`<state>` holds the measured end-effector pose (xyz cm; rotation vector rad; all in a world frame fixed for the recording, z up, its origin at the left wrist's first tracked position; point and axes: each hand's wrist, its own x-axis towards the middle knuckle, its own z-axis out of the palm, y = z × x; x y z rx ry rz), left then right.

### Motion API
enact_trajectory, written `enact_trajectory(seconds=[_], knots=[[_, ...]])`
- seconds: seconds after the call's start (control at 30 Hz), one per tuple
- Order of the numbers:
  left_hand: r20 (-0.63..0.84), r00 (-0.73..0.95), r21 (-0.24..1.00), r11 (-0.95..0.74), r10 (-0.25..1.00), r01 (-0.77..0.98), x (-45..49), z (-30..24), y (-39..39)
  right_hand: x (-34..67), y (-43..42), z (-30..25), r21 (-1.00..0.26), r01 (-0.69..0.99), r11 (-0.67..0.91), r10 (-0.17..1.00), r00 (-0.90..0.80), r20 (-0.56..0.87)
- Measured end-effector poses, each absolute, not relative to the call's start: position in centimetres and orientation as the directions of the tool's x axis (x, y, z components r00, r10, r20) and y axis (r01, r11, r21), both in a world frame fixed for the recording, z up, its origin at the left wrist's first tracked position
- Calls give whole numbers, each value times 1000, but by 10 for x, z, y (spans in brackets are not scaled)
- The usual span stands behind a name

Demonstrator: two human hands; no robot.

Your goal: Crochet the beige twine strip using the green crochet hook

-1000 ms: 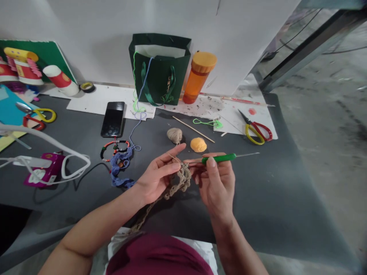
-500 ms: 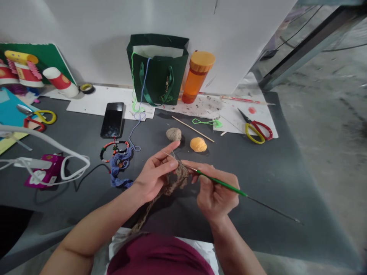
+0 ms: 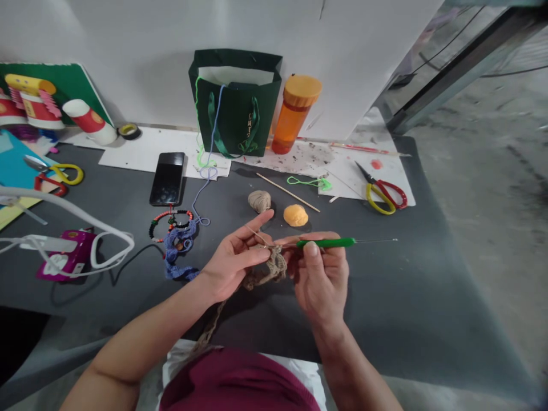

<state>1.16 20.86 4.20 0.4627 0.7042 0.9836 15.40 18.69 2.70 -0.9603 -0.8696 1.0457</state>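
My right hand (image 3: 321, 274) is closed on a green-handled crochet hook (image 3: 329, 242), which lies level with its thin metal tail pointing right. My left hand (image 3: 237, 260) pinches the tan crocheted piece (image 3: 272, 268), forefinger stretched forward with the tan strand over it. The worked chain trails from the piece down toward my lap. A tan yarn ball (image 3: 259, 201) and an orange yarn ball (image 3: 295, 215) lie on the dark table (image 3: 385, 285) just beyond my hands.
A green paper bag (image 3: 235, 103) and an orange bottle (image 3: 296, 113) stand at the wall. A phone (image 3: 168, 177), a blue crochet piece with a beaded ring (image 3: 177, 237), a wooden stick (image 3: 287, 192), red-yellow scissors (image 3: 383, 194), white cables (image 3: 85, 234) and paper crafts lie around.
The hook swung down to the right half a second ago, then came back level. My left hand kept hold of the tan piece throughout.
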Motion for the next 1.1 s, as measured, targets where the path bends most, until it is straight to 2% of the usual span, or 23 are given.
enact_trajectory(seconds=[0.17, 0.27, 0.4, 0.57, 0.73, 0.83, 0.97, 1.03, 1.1], knots=[[-287, 337, 715, 435, 897, -547, 9, 45, 209, 159, 191, 28, -924, -338, 177, 974, 198, 114], [-294, 337, 725, 439, 894, -532, 8, 48, 209, 165, 191, 29, -938, -290, 189, 975, 171, 144], [-251, 254, 803, 347, 934, -485, 8, 45, 210, 169, 189, 30, -926, -92, 367, 921, 172, 349], [-164, 130, 911, 200, 978, -361, 10, 38, 209, 171, 189, 22, -794, 124, 596, 792, 71, 606], [-96, 5, 969, 95, 995, -226, 12, 40, 205, 172, 191, 16, -679, 272, 682, 709, -16, 705], [-198, 106, 905, 223, 974, -362, 10, 41, 206, 171, 192, 22, -609, 368, 703, 667, -45, 744], [-389, 380, 619, 544, 839, -567, 8, 40, 208, 169, 192, 29, -540, 460, 705, 636, -72, 768], [-431, 446, 514, 619, 785, -594, 9, 39, 208, 168, 191, 29, -569, 433, 699, 652, -59, 756], [-442, 483, 468, 654, 756, -594, 9, 39, 208, 167, 188, 24, -632, 373, 680, 683, -8, 730]])
